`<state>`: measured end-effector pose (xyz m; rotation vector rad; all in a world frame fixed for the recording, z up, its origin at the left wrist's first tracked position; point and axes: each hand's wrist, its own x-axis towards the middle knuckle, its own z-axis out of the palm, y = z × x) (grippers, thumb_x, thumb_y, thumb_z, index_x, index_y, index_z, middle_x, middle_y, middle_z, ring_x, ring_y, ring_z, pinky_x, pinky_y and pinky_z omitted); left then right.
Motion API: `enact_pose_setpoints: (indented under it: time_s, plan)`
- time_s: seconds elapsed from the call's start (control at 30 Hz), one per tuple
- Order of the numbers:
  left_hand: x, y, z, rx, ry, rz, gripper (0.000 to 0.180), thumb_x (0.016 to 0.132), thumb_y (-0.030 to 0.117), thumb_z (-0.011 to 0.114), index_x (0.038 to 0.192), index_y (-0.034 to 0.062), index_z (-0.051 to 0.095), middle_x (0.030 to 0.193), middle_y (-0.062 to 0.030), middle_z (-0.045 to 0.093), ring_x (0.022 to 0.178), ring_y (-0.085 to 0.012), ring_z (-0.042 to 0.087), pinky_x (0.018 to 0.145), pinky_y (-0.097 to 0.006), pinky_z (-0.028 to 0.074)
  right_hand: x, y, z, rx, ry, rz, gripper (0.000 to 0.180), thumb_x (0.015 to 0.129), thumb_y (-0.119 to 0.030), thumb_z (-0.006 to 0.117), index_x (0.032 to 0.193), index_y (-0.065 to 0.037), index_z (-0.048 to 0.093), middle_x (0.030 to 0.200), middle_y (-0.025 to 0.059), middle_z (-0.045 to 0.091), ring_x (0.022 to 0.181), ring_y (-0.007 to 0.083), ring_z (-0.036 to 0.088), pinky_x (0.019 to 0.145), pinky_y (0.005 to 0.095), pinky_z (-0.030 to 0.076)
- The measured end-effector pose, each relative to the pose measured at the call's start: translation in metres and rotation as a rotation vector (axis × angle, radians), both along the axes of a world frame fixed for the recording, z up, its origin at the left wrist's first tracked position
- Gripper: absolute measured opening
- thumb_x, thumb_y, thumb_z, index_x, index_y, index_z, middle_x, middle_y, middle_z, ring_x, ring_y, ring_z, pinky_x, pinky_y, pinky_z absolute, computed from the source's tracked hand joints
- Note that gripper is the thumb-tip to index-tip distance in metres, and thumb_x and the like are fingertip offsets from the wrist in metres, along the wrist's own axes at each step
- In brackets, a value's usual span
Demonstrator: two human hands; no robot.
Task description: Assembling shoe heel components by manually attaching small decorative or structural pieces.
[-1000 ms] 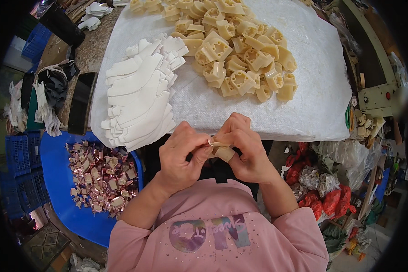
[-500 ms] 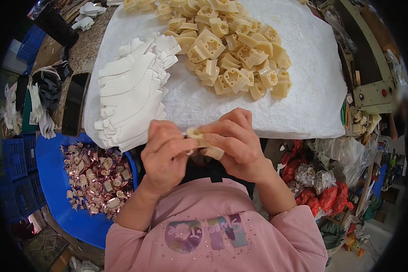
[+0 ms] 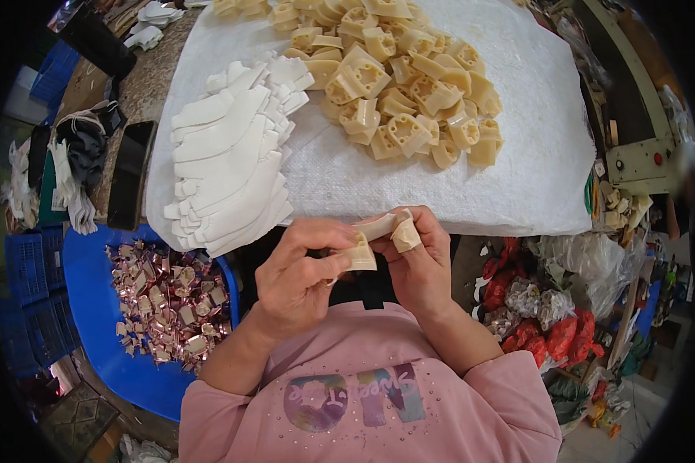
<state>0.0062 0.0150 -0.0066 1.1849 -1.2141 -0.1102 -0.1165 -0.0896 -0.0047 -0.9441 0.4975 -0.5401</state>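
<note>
In front of my chest, my left hand [image 3: 297,270] pinches a small beige plastic shoe heel block [image 3: 361,255] between thumb and fingers. My right hand [image 3: 425,262] is closed on a pale, curved strip [image 3: 377,227] that reaches across to the block; whether the two are joined I cannot tell. A beige wrap [image 3: 406,233] covers the right thumb. Beyond my hands, on a white woven sheet [image 3: 347,189], lie a fanned stack of white cut pieces [image 3: 224,154] at the left and a heap of similar beige blocks [image 3: 409,92] at the far middle.
A blue tub [image 3: 93,309] of shiny pink-covered pieces [image 3: 170,301] stands at my left. Above it, a black phone [image 3: 131,174] lies beside the sheet. Red and clear plastic bags [image 3: 548,332] pile up on the right, below a machine's control panel [image 3: 641,166].
My hands have drawn apart slightly and turned, so the block and the pale strip now show more plainly. The right thumb has swung upward. The piles look unchanged.
</note>
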Motion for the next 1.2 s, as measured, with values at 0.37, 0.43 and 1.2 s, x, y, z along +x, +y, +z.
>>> enact_pose_setpoints:
  time_s: [0.37, 0.43, 1.2]
  plan:
    - [-0.008, -0.011, 0.01, 0.166, -0.496, 0.215, 0.015, 0.063, -0.005, 0.064, 0.074, -0.0004, 0.054, 0.081, -0.0099, 0.053, 0.067, -0.0227, 0.051, 0.053, -0.031, 0.038, -0.007, 0.001, 0.007, -0.34, 0.102, 0.03, 0.022, 0.091, -0.01, 0.046, 0.105, 0.003, 0.056, 0.091, 0.0099, 0.065, 0.078, 0.0138, 0.062, 0.068, 0.0261, 0.049]
    - [-0.009, -0.012, 0.014, 0.273, -0.53, 0.213, 0.016, 0.063, -0.004, 0.064, 0.072, 0.0003, 0.052, 0.08, -0.0089, 0.051, 0.066, -0.0227, 0.049, 0.053, -0.032, 0.038, -0.005, 0.0, 0.011, -0.483, 0.169, 0.025, 0.022, 0.09, -0.01, 0.046, 0.105, 0.003, 0.057, 0.087, 0.0093, 0.066, 0.075, 0.0129, 0.061, 0.067, 0.0263, 0.049]
    - [-0.007, -0.006, -0.009, 0.279, -0.008, -0.04, 0.013, 0.081, -0.004, 0.062, 0.086, 0.0012, 0.051, 0.091, -0.0134, 0.057, 0.076, -0.0181, 0.057, 0.066, -0.025, 0.047, 0.008, -0.041, -0.001, -0.224, 0.235, 0.424, 0.037, 0.084, -0.012, 0.063, 0.116, 0.0, 0.05, 0.094, 0.0108, 0.063, 0.082, 0.0119, 0.061, 0.069, 0.024, 0.05]
